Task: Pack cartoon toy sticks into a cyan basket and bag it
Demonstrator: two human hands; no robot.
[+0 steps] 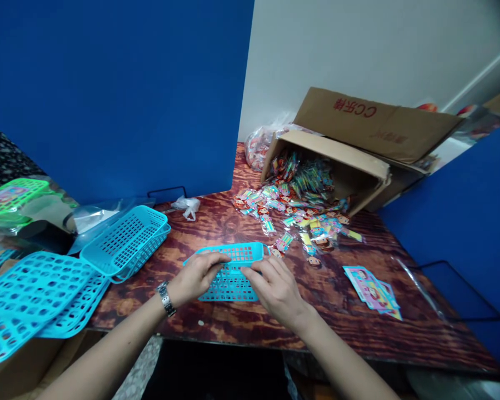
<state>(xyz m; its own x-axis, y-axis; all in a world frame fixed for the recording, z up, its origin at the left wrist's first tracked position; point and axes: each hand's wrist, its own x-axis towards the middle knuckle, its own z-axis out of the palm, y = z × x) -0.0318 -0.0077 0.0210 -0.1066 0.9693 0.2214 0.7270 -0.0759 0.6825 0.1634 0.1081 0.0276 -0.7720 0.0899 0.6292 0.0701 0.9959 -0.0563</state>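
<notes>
"Where is the basket?"

"On the wood-patterned table (316,339), right in front of the person, between the two hands. It's a light blue basket (229,291), plastic, with rounded corners and walls cut into rows of small square holes."

"And the hands?"

"The left hand (198,275) is at its left side, fingers bent and tips close to the thumb, by the near rim. The right hand (275,283) mirrors it from the right, thumb and fingers drawn together. I can't tell whether either one actually pinches the rim."

"Anything inside that basket?"

"The hands cover too much of it to say. The cardboard box (339,149) is easier: it lies on its side, mouth toward the person, with a heap of small packets (312,178) inside. They're clear-wrapped, with colourful printed figures. More of them spill out over the table, the nearest just beyond the basket."

"Other containers?"

"A clear plastic bag (256,153), full of reddish pieces, stands just left of the box. To the left of the hands are nested blue baskets (125,241), one set in another, and near those some flat blue lattice panels (37,283), overlapping."

"On the right?"

"Printed cards (370,291), fanned in a small pile, pink and turquoise."
</notes>
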